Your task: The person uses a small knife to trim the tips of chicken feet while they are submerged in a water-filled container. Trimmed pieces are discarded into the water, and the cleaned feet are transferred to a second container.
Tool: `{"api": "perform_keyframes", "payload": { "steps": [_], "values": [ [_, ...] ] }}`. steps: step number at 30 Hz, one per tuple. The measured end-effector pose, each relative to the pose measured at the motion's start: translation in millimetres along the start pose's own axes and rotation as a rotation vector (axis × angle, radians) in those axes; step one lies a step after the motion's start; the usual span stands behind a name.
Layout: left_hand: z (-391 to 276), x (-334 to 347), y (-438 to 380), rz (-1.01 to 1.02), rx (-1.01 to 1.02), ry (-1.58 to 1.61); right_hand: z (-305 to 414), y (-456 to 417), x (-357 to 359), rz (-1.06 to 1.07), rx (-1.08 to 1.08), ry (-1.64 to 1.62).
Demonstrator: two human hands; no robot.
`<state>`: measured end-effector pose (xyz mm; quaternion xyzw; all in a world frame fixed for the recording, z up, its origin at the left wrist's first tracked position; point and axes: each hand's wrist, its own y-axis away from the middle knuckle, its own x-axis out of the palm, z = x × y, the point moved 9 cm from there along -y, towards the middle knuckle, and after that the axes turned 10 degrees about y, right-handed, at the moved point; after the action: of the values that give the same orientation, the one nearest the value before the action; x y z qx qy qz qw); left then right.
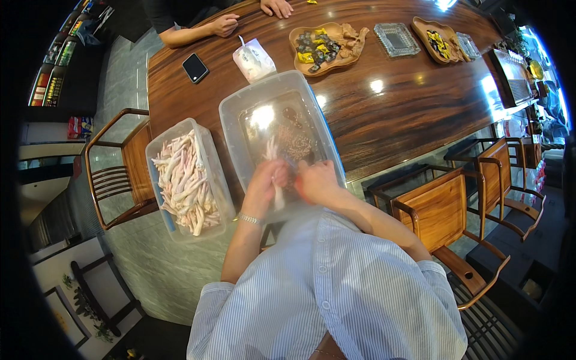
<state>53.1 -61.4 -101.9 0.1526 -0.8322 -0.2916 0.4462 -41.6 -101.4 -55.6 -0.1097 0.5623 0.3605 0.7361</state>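
In my left hand [265, 177] is a pale chicken foot [271, 149], its toes pointing away from me and its shank showing below my fingers. Close beside it, my right hand [320, 180] is curled around a small tool with a red handle [304, 191]; blur hides its working end. Both hands are over the near part of a large clear plastic tub [231, 121]. Small pale bits [297, 143] lie scattered on the tub's wet bottom. To the left, a second clear plastic tub [220, 193] holds a heap of chicken feet [184, 180].
Beyond the tub are a tissue pack [254, 60], a phone [195, 68], a wooden tray [353, 58] of wrapped sweets and a glass dish [396, 40]. Another person's hand [225, 25] rests across the wooden table [382, 121]. Wooden chairs [432, 209] stand on both sides.
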Motion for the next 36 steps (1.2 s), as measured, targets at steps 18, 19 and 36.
{"api": "perform_keyframes", "payload": {
  "steps": [18, 19, 36],
  "values": [
    [38.4, -33.3, -19.3, -0.081, -0.2, 0.132, -26.3, 0.6, 50.2, 0.357, 0.188, -0.105],
    [37.0, -35.2, -20.1, -0.083, -0.197, 0.13, -27.1, 0.7, 48.9, 0.348, 0.199, -0.121],
    [0.1, -7.0, -2.7, -0.051, 0.059, -0.011, -14.2, 1.1, 15.2, 0.195, 0.192, -0.153]
  ]
}}
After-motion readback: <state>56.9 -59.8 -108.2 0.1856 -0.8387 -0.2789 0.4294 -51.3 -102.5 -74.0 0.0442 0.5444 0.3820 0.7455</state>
